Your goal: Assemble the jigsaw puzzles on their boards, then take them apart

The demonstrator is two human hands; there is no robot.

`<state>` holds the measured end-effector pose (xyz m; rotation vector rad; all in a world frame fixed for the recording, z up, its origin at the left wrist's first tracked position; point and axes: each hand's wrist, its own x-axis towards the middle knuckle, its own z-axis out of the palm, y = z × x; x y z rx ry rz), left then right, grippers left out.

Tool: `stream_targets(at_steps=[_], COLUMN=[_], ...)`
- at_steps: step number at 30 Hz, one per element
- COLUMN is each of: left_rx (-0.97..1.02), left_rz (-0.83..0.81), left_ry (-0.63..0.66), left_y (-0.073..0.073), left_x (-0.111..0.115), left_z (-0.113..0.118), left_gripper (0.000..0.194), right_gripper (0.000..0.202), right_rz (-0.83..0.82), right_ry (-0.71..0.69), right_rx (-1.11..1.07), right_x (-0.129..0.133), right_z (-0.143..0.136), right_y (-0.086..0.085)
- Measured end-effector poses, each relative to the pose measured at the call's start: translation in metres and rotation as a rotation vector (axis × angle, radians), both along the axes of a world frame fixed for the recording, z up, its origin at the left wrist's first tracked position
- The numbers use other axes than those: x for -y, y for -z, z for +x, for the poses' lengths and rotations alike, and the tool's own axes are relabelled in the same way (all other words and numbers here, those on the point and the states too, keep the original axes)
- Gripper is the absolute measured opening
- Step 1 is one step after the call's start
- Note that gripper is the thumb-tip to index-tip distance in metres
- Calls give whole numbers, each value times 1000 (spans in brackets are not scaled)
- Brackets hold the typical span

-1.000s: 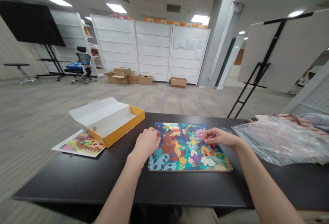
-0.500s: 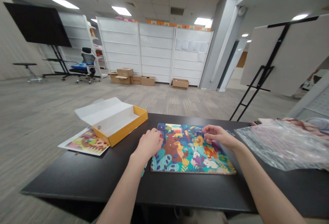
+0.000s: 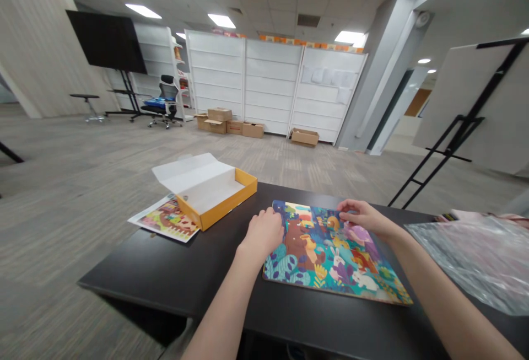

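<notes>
A colourful jigsaw puzzle (image 3: 308, 250) with forest animals lies flat on the black table, looking largely filled in. My left hand (image 3: 268, 229) is at its left edge, its fingers bent together over the border and the thumb hidden. At the upper right of the puzzle is my right hand (image 3: 359, 218), with thumb and forefinger drawn together close to the picture. Whatever lies between those fingertips is too small to make out. A pink and purple figure (image 3: 359, 233) in the picture shows just below this hand.
An open yellow box (image 3: 229, 203) with a white lid stands at the back left, over a printed picture sheet (image 3: 169, 219). Clear plastic wrapping (image 3: 471, 250) lies on the right of the table (image 3: 198, 269). A board on a black easel (image 3: 454, 139) stands beyond.
The view has turned left, so everything appears shifted right. My right hand has drawn slightly back on the puzzle, showing more of the pink and purple figure. My left hand stays at the left edge.
</notes>
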<state>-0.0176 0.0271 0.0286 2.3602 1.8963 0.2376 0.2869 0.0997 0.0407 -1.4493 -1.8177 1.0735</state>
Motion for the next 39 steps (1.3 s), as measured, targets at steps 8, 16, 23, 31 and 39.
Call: stream_targets(at_steps=[8,16,23,31,39], left_rx=[17,27,19,7,2], left_rz=[-16,-26,-43,-46,-14], left_ry=[-8,12,19,36,40], left_y=[-1,-1,-2,-3,-1], left_x=[-6,-8,-7,-1,-2], left_z=[-4,-6,-8,-8,-8], left_gripper=[27,25,24,23,23], right_gripper=[29,23,19,15,19], right_rz=[-41,-97,-29,143,261], right_ry=[-226,-257,-208,-144,-178], right_rx=[52,139,180,248,503], right_x=[-41,-64,-71,-78,-71], right_z=[-68,-61,-61,-63,-69], right_y=[-23,4,12,29,20])
